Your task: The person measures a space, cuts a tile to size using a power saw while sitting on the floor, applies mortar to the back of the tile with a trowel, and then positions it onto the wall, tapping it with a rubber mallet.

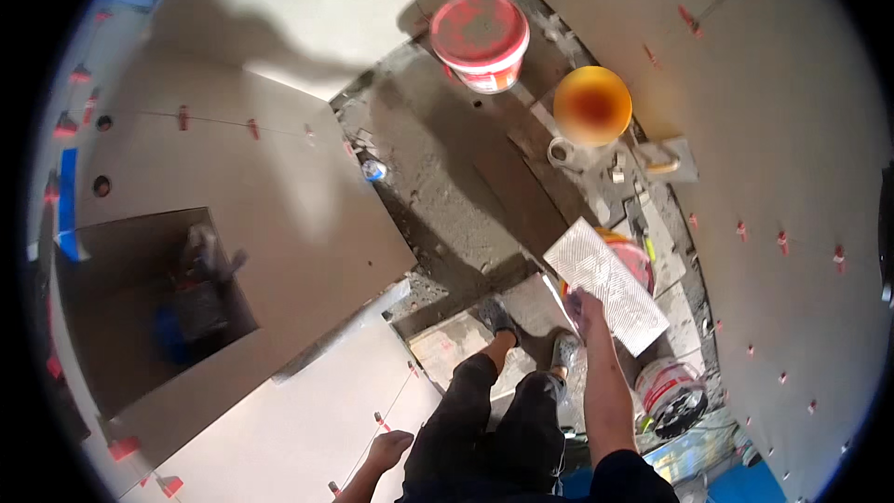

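My right hand is closed round the grip of what looks like a trowel, its thin pale blade seen edge-on. Just beside that hand, a white rectangular piece with a ridged face, like a tile, lies tilted across a bucket with a red and orange rim, hiding much of it. Down at the left, my left hand hangs with curled fingers near the pale tiled surface, and nothing shows in it.
A red-lidded white bucket and a yellow bucket stand farther off. Another trowel lies by the right wall. Nearer is a white-and-red bucket. A wall recess opens at left. Red clips stud the tile joints.
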`<state>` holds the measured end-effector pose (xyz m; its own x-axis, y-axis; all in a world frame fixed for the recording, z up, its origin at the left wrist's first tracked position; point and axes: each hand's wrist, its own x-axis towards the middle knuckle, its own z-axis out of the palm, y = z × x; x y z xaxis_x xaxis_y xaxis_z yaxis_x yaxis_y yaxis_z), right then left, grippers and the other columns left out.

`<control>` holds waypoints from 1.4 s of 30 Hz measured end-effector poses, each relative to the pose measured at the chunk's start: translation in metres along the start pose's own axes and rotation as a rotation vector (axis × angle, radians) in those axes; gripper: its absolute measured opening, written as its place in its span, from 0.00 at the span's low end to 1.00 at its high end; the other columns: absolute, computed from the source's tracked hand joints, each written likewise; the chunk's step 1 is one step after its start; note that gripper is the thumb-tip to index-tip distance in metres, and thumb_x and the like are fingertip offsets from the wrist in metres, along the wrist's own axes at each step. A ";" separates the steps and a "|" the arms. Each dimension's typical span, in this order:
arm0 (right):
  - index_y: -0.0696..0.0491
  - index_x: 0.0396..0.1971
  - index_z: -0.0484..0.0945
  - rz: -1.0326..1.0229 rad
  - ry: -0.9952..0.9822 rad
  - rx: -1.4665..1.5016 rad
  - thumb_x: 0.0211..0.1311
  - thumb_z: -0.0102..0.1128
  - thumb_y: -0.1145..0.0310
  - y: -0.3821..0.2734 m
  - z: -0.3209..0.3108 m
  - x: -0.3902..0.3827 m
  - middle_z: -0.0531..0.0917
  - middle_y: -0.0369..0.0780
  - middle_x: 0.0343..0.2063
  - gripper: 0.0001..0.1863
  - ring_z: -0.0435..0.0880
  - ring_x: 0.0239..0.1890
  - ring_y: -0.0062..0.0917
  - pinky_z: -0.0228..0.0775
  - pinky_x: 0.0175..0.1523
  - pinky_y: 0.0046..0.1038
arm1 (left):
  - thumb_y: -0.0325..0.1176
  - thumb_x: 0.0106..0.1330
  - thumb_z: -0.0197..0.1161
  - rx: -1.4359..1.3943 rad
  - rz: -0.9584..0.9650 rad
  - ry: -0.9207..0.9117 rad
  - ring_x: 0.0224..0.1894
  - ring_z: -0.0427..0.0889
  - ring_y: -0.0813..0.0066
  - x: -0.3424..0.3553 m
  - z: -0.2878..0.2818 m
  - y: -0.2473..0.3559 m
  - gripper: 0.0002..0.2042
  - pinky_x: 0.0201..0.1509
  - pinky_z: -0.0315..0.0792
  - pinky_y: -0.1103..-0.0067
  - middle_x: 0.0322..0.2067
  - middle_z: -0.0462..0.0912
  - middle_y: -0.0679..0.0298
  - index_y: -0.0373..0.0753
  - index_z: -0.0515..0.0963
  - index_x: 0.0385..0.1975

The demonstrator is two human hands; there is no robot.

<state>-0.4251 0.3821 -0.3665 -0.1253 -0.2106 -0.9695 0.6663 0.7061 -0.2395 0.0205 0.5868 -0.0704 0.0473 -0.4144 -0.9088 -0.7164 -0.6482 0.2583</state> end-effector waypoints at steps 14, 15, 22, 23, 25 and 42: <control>0.56 0.14 0.72 -0.266 -0.186 -0.698 0.55 0.56 0.70 -0.059 -0.005 -0.131 0.72 0.40 0.13 0.12 0.73 0.13 0.27 0.68 0.18 0.31 | 0.44 0.63 0.59 -0.313 0.187 0.622 0.30 0.84 0.60 0.027 -0.152 0.152 0.16 0.37 0.75 0.69 0.26 0.83 0.53 0.36 0.82 0.33; 0.57 0.18 0.73 -0.223 -0.160 -0.773 0.59 0.54 0.66 -0.070 0.003 -0.132 0.73 0.41 0.14 0.13 0.74 0.13 0.29 0.68 0.18 0.33 | 0.43 0.63 0.60 -0.370 0.185 0.677 0.29 0.83 0.63 0.024 -0.174 0.173 0.15 0.36 0.75 0.69 0.24 0.82 0.54 0.35 0.81 0.33; 0.55 0.31 0.74 -0.039 0.021 -0.820 0.58 0.55 0.69 -0.176 0.063 -0.089 0.74 0.42 0.21 0.05 0.76 0.22 0.35 0.71 0.20 0.37 | 0.35 0.65 0.61 -1.831 0.276 0.817 0.36 0.81 0.73 0.068 -0.278 0.212 0.12 0.44 0.76 0.75 0.36 0.81 0.62 0.38 0.76 0.44; 0.53 0.31 0.73 -0.107 0.016 -1.127 0.59 0.54 0.69 -0.204 0.083 -0.077 0.72 0.40 0.20 0.04 0.73 0.20 0.32 0.67 0.20 0.34 | 0.36 0.66 0.59 -1.823 0.212 0.787 0.40 0.80 0.74 0.083 -0.289 0.216 0.13 0.46 0.75 0.75 0.39 0.79 0.64 0.41 0.73 0.48; 0.50 0.30 0.72 -0.190 -0.046 -1.174 0.62 0.53 0.68 -0.267 0.125 -0.034 0.69 0.38 0.18 0.03 0.69 0.17 0.27 0.62 0.22 0.28 | 0.39 0.66 0.59 -1.807 0.135 0.804 0.38 0.77 0.76 0.109 -0.317 0.245 0.13 0.47 0.71 0.71 0.39 0.80 0.68 0.44 0.73 0.47; 0.61 0.53 0.66 -1.242 -1.708 -2.060 0.62 0.53 0.61 -0.002 0.671 -0.390 0.78 0.58 0.42 0.25 0.78 0.46 0.49 0.71 0.53 0.41 | 0.41 0.69 0.56 -2.690 0.188 0.984 0.13 0.58 0.71 0.146 -0.327 0.239 0.15 0.25 0.64 0.67 0.12 0.57 0.68 0.45 0.63 0.22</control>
<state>0.1157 0.0093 0.0472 0.9916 0.0443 -0.1218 -0.0645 -0.6466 -0.7601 0.0842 0.1627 -0.0339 0.6231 -0.0537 -0.7803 0.6381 0.6118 0.4674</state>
